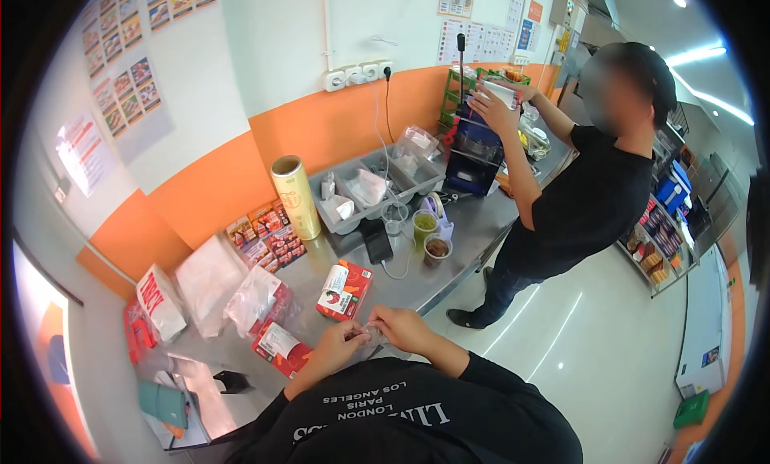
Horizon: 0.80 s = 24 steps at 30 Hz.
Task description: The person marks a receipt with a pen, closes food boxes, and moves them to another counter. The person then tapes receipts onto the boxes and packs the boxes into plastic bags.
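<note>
Close to my body at the table's front edge, my left hand (342, 340) and my right hand (399, 328) pinch a small clear plastic piece (371, 336) between them. Its exact shape is hard to make out. Just beyond my hands stands a red and white box (345, 290) with a label on top. Another red box (281, 348) with a white label lies beside my left hand. Behind it, a clear plastic bag (255, 301) covers part of a red box.
On the metal table (321, 259) are a film roll (295, 198), a grey divided tray (361, 193), a black phone (377, 241), and cups with green (424, 224) and brown (436, 251) contents. A co-worker (593, 187) stands at right by a dark machine (473, 155).
</note>
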Each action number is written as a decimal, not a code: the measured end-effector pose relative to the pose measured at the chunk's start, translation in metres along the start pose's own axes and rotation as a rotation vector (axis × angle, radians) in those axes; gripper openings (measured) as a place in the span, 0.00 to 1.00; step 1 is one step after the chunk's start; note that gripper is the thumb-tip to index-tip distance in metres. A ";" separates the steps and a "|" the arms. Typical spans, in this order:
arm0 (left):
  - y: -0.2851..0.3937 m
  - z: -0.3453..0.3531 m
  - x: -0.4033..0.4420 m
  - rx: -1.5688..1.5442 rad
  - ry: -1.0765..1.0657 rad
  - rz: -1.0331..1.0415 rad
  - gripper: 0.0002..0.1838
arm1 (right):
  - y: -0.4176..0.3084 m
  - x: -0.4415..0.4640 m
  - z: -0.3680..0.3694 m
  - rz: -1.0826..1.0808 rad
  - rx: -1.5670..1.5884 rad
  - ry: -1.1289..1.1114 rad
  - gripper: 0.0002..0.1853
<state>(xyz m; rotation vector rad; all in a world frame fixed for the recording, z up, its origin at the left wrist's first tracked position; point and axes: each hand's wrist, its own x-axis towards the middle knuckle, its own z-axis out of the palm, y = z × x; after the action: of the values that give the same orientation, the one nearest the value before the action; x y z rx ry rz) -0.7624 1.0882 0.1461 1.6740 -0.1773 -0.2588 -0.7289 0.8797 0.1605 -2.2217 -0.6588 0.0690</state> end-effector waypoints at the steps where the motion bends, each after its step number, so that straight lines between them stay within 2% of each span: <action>1: -0.003 0.000 0.001 -0.004 0.008 0.001 0.13 | 0.000 0.001 -0.001 -0.057 0.005 -0.003 0.11; 3: -0.012 -0.003 0.003 0.090 0.066 0.020 0.15 | -0.010 0.005 -0.006 -0.117 0.012 -0.014 0.12; 4: -0.016 -0.003 0.003 0.088 0.074 0.019 0.15 | -0.017 0.010 -0.007 -0.262 -0.081 0.204 0.10; 5: -0.016 -0.004 0.003 0.163 0.193 0.051 0.17 | -0.024 0.012 -0.010 -0.406 -0.173 0.425 0.09; 6: -0.015 -0.003 0.005 0.238 0.311 0.083 0.18 | -0.025 0.012 -0.014 -0.411 -0.172 0.423 0.09; 7: -0.014 -0.002 0.005 0.239 0.314 0.082 0.18 | -0.025 0.010 -0.016 -0.434 -0.184 0.449 0.10; 9: -0.002 0.002 0.001 0.253 0.476 0.026 0.21 | -0.022 0.006 -0.016 -0.454 -0.192 0.476 0.12; 11: -0.006 0.008 0.003 0.309 0.444 0.063 0.21 | -0.014 0.002 -0.008 -0.130 -0.080 -0.022 0.11; 12: -0.007 0.012 0.003 0.361 0.412 0.105 0.20 | -0.010 0.001 0.000 -0.126 -0.073 -0.023 0.11; 13: -0.008 0.017 0.002 0.364 0.408 0.099 0.20 | -0.005 0.001 0.009 -0.026 0.190 -0.028 0.10; 14: -0.001 0.024 0.000 0.393 0.313 0.092 0.20 | -0.001 0.001 0.015 0.074 0.451 -0.031 0.09; 15: 0.005 0.029 0.000 0.419 0.220 0.087 0.20 | 0.005 0.000 0.018 0.075 0.453 -0.032 0.09; 18: 0.016 0.037 -0.001 0.430 0.213 0.062 0.19 | 0.022 -0.004 0.018 0.148 0.647 -0.131 0.07; 20: 0.012 0.037 0.001 0.367 0.211 0.060 0.19 | 0.033 -0.006 0.012 0.257 0.870 -0.342 0.06; 22: 0.008 0.037 0.004 0.302 0.212 0.061 0.20 | 0.040 -0.011 0.016 0.269 0.920 -0.266 0.06; 24: 0.003 0.035 0.006 0.338 0.113 0.051 0.16 | 0.030 -0.012 0.009 0.277 0.968 -0.188 0.06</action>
<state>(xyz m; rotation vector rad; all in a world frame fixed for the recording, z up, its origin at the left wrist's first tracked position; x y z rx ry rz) -0.7656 1.0528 0.1454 2.0106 -0.1858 -0.0978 -0.7284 0.8636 0.1311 -1.3488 -0.2956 0.6093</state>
